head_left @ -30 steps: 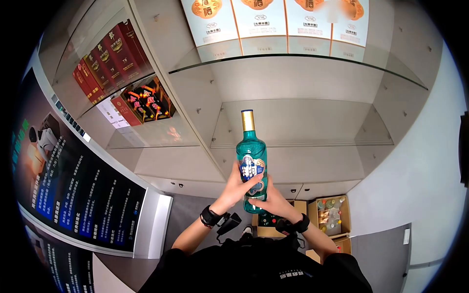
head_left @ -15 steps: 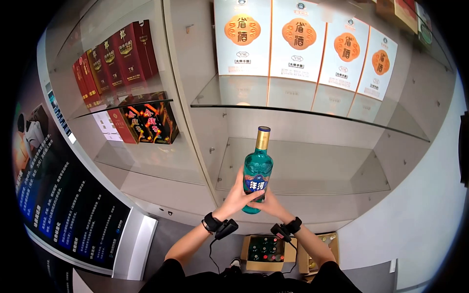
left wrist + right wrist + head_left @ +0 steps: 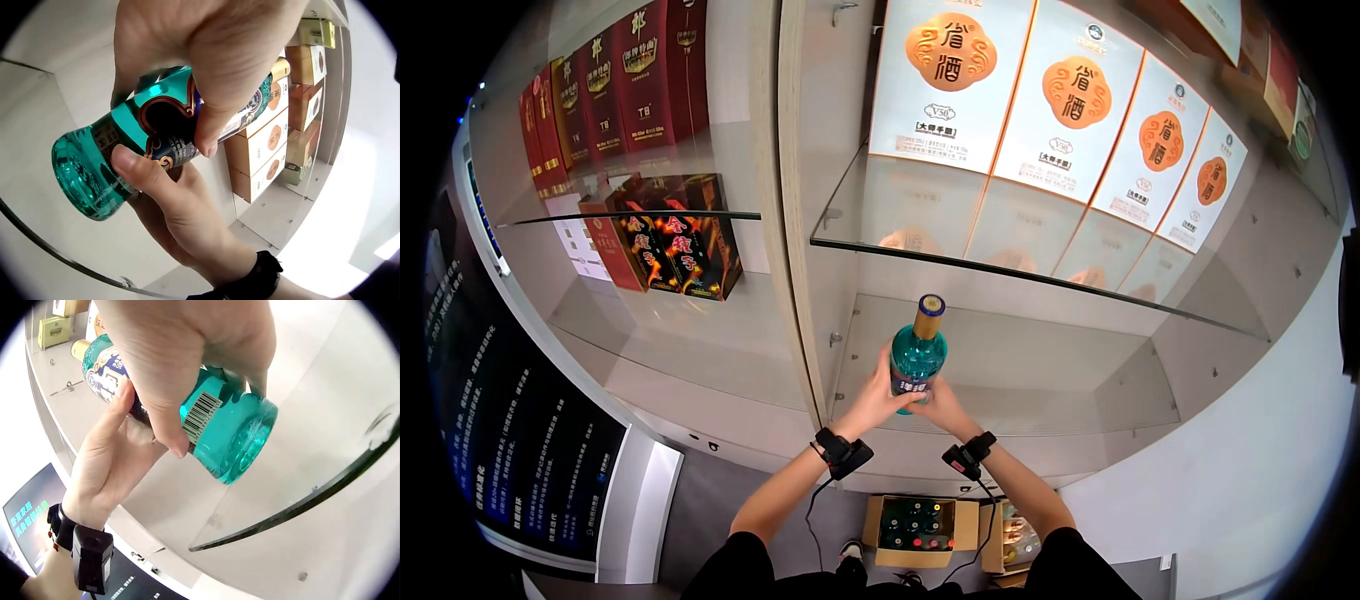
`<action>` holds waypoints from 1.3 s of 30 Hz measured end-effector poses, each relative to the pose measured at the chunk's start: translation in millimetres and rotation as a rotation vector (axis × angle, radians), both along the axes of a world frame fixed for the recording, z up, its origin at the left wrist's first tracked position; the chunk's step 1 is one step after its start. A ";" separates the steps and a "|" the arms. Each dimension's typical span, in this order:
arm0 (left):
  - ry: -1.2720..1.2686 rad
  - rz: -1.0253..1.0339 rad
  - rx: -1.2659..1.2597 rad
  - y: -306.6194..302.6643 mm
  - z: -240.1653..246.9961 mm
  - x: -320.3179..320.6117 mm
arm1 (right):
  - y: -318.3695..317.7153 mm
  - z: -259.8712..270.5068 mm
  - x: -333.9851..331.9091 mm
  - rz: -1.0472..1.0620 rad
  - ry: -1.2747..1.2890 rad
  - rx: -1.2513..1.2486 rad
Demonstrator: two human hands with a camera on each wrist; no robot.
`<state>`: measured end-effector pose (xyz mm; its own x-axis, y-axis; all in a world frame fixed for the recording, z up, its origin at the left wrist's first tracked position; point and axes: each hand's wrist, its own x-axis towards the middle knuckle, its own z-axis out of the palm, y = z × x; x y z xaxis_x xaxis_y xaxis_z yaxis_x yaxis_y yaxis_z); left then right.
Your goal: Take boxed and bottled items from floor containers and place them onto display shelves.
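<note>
A teal glass liquor bottle (image 3: 919, 352) with a gold cap and a blue label stands upright between both hands, in front of the lower glass shelf (image 3: 1040, 375). My left hand (image 3: 882, 400) grips it from the left, thumb across the label. From the other side my right hand (image 3: 946, 407) holds it lower, near the base. The left wrist view shows the right thumb (image 3: 139, 170) lying along the bottle's lower body. A barcode (image 3: 201, 416) shows beside the right hand's fingers in the right wrist view; the clear base sticks out below.
White boxes (image 3: 1055, 105) with orange emblems line the glass shelf above, whose front edge (image 3: 1020, 270) juts out over the bottle. Left of an upright divider (image 3: 795, 200) are dark red boxes (image 3: 645, 75) and black boxes (image 3: 690, 240). Cartons of bottles (image 3: 878, 522) stand on the floor.
The bottle, held in both hands throughout, has moved forward toward the lower shelf, its cap now tipped toward the camera. The head view has shifted up, showing more of the white boxes.
</note>
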<state>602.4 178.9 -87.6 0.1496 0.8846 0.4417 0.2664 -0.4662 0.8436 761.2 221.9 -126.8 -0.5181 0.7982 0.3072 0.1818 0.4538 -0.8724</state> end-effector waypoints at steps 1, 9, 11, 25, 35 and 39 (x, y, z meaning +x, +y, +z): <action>-0.003 0.003 0.000 3.0 -5.9 -0.2 | 2.6 -2.3 0.0 0.003 -0.003 0.000; -0.085 -0.027 -0.032 14.1 -15.8 0.7 | 22.6 -27.9 4.4 -0.006 -0.077 -0.001; -0.079 -0.022 -0.048 19.8 -20.9 1.0 | 30.8 -37.4 4.3 -0.004 -0.063 0.009; 0.011 0.004 -0.041 15.4 -17.0 6.6 | 22.8 -27.4 8.0 -0.003 -0.059 -0.053; 0.590 0.407 0.090 -8.4 -90.5 2.7 | 49.5 -35.8 -1.0 -0.170 -0.113 0.253; 0.742 0.515 0.217 -9.3 -95.8 6.2 | 61.3 -30.1 -12.9 -0.255 -0.189 0.231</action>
<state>608.6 169.6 -183.4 0.0718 0.8294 0.5540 0.9209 -0.2684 0.2826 748.3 283.1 -156.9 -0.3766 0.8295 0.4124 0.4615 0.5540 -0.6929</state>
